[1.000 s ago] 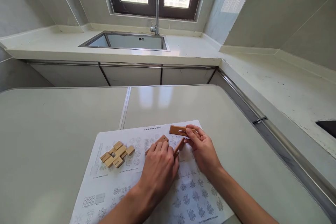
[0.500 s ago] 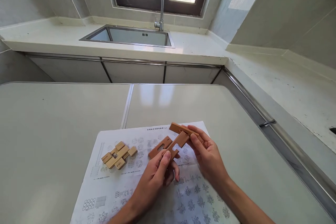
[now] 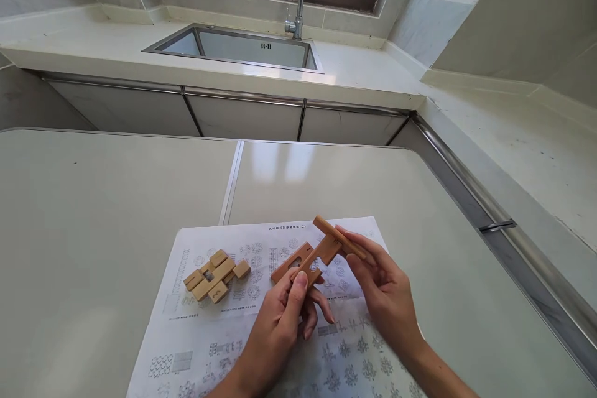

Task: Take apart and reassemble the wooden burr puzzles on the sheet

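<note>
My left hand [image 3: 284, 317] is closed, its thumb and fingers pinching the lower end of a notched wooden puzzle piece [image 3: 329, 250]. A second wooden puzzle piece [image 3: 339, 236] slants across the upper end of that one, and the two appear to touch. My right hand [image 3: 385, 280] grips the second piece near its lower right end, partly hiding it. Just behind my left fingers, a third reddish-brown piece [image 3: 283, 270] with a cutout is partly covered. To the left, several paler wooden pieces are joined in a flat cluster [image 3: 217, 277].
Beneath the pieces lies a printed instruction sheet [image 3: 161, 323] with small diagrams, on a pale table [image 3: 93, 249]. Beyond the table are a counter [image 3: 354, 78] with a sink [image 3: 233, 46] and a faucet [image 3: 298, 18]. Another counter [image 3: 522, 130] runs along the right.
The view has tilted down slightly. My right thumb has slid off the notched piece, and the second piece now slants more steeply. The left hand keeps its pinch.
</note>
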The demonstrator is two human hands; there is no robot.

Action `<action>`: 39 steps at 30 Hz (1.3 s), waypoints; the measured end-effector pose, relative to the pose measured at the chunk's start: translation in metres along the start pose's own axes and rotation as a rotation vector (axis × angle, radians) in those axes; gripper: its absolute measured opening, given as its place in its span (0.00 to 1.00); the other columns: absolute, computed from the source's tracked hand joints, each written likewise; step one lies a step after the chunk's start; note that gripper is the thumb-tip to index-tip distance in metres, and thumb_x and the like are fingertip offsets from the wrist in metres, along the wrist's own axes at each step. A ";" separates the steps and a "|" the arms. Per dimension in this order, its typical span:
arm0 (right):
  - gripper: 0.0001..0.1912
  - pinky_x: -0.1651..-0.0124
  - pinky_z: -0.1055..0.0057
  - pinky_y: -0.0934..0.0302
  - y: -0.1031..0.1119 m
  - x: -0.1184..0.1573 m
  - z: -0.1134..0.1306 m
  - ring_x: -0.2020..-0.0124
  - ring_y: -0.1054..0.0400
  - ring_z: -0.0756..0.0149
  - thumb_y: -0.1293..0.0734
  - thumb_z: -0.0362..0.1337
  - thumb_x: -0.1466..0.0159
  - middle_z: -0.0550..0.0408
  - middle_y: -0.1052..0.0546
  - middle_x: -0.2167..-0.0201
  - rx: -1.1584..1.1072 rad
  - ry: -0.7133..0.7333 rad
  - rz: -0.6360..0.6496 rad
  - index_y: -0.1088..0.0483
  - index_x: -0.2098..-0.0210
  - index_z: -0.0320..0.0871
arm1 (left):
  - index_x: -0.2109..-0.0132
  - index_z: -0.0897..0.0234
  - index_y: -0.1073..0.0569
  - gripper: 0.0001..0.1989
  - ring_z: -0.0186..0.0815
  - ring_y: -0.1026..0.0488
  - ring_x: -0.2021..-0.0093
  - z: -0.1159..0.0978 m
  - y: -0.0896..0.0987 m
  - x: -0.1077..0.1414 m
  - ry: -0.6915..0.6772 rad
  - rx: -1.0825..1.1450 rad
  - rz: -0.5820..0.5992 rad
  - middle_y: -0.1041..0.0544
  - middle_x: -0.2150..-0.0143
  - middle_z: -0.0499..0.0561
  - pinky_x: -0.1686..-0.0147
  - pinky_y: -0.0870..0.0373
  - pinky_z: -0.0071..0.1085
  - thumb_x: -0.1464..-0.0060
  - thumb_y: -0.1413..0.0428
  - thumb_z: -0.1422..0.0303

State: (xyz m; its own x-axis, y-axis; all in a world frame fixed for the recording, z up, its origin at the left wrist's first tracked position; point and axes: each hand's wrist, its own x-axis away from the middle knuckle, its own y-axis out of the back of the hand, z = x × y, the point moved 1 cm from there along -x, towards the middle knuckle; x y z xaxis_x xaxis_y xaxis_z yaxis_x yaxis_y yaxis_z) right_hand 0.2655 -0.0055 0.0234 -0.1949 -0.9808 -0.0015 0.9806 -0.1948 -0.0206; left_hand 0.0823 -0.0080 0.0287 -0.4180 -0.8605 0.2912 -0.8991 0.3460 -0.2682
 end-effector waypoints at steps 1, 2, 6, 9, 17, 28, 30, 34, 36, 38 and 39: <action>0.16 0.30 0.48 0.32 0.000 0.001 0.000 0.32 0.30 0.48 0.28 0.47 0.28 0.52 0.21 0.36 0.015 0.010 0.000 0.21 0.42 0.55 | 0.53 0.65 0.31 0.22 0.30 0.41 0.78 0.000 0.000 0.000 0.003 0.000 0.004 0.19 0.67 0.54 0.71 0.39 0.31 0.27 0.53 0.49; 0.16 0.31 0.48 0.31 0.000 0.001 -0.001 0.34 0.28 0.48 0.28 0.47 0.28 0.52 0.21 0.36 0.029 0.019 0.000 0.21 0.42 0.55 | 0.53 0.65 0.31 0.21 0.30 0.41 0.78 -0.001 0.000 0.000 0.007 -0.002 0.008 0.19 0.68 0.53 0.70 0.39 0.31 0.27 0.53 0.50; 0.16 0.34 0.50 0.28 0.002 0.003 -0.003 0.35 0.26 0.49 0.29 0.44 0.27 0.53 0.21 0.37 0.067 0.067 0.007 0.22 0.41 0.57 | 0.55 0.64 0.31 0.21 0.30 0.41 0.77 -0.003 0.002 0.001 0.016 -0.012 0.014 0.20 0.68 0.52 0.69 0.38 0.31 0.26 0.54 0.51; 0.15 0.34 0.52 0.27 0.002 0.005 -0.008 0.33 0.29 0.50 0.30 0.42 0.26 0.53 0.21 0.37 0.085 0.116 0.032 0.21 0.42 0.57 | 0.57 0.64 0.32 0.22 0.30 0.41 0.76 -0.005 0.003 0.001 0.017 -0.019 0.007 0.21 0.69 0.52 0.69 0.38 0.31 0.26 0.54 0.49; 0.15 0.34 0.49 0.28 0.001 0.007 -0.012 0.32 0.29 0.49 0.30 0.41 0.26 0.53 0.22 0.36 0.093 0.103 0.036 0.22 0.41 0.56 | 0.57 0.63 0.32 0.21 0.31 0.40 0.76 -0.006 0.002 0.002 0.025 0.008 0.006 0.22 0.69 0.51 0.67 0.38 0.31 0.27 0.53 0.49; 0.14 0.41 0.48 0.21 -0.002 0.008 -0.008 0.38 0.24 0.48 0.30 0.39 0.26 0.53 0.21 0.37 0.087 0.143 0.026 0.21 0.42 0.57 | 0.57 0.63 0.32 0.21 0.32 0.39 0.75 -0.006 0.003 0.002 0.015 0.006 0.016 0.23 0.71 0.50 0.68 0.37 0.31 0.26 0.54 0.50; 0.15 0.42 0.47 0.20 -0.003 0.010 -0.008 0.38 0.23 0.48 0.30 0.39 0.26 0.53 0.21 0.37 0.086 0.152 0.021 0.21 0.42 0.56 | 0.58 0.63 0.32 0.20 0.31 0.39 0.76 -0.006 0.003 0.002 0.016 0.012 0.012 0.23 0.71 0.50 0.68 0.38 0.31 0.27 0.54 0.50; 0.15 0.45 0.46 0.19 -0.005 0.012 -0.008 0.37 0.24 0.46 0.31 0.37 0.26 0.53 0.21 0.37 0.101 0.182 0.021 0.21 0.42 0.56 | 0.61 0.61 0.34 0.20 0.32 0.39 0.75 -0.007 0.003 0.002 0.019 0.019 0.009 0.22 0.71 0.50 0.68 0.37 0.32 0.27 0.53 0.50; 0.15 0.45 0.47 0.18 -0.006 0.013 -0.008 0.37 0.24 0.46 0.32 0.37 0.25 0.54 0.21 0.37 0.115 0.210 0.019 0.21 0.42 0.57 | 0.62 0.61 0.34 0.21 0.32 0.38 0.75 -0.007 0.003 0.002 0.021 0.014 0.008 0.22 0.71 0.51 0.67 0.37 0.32 0.28 0.52 0.49; 0.16 0.46 0.48 0.18 -0.006 0.013 -0.008 0.36 0.25 0.46 0.31 0.36 0.26 0.55 0.21 0.37 0.115 0.232 0.017 0.22 0.41 0.57 | 0.62 0.61 0.34 0.21 0.32 0.38 0.76 -0.008 0.003 0.002 0.019 0.012 0.010 0.22 0.71 0.51 0.67 0.37 0.32 0.28 0.52 0.48; 0.16 0.46 0.48 0.18 -0.006 0.013 -0.008 0.36 0.26 0.46 0.31 0.36 0.26 0.55 0.21 0.37 0.112 0.237 0.016 0.21 0.42 0.57 | 0.62 0.61 0.35 0.22 0.32 0.39 0.76 -0.008 0.003 0.002 0.018 0.013 0.012 0.22 0.71 0.51 0.67 0.37 0.32 0.29 0.52 0.48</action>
State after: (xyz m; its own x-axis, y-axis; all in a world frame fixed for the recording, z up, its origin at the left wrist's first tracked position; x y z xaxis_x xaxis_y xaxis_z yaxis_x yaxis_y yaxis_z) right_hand 0.2566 -0.0170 0.0151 -0.1652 -0.9579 -0.2350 0.9772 -0.1911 0.0923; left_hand 0.0780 -0.0056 0.0357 -0.4312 -0.8494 0.3044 -0.8922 0.3511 -0.2840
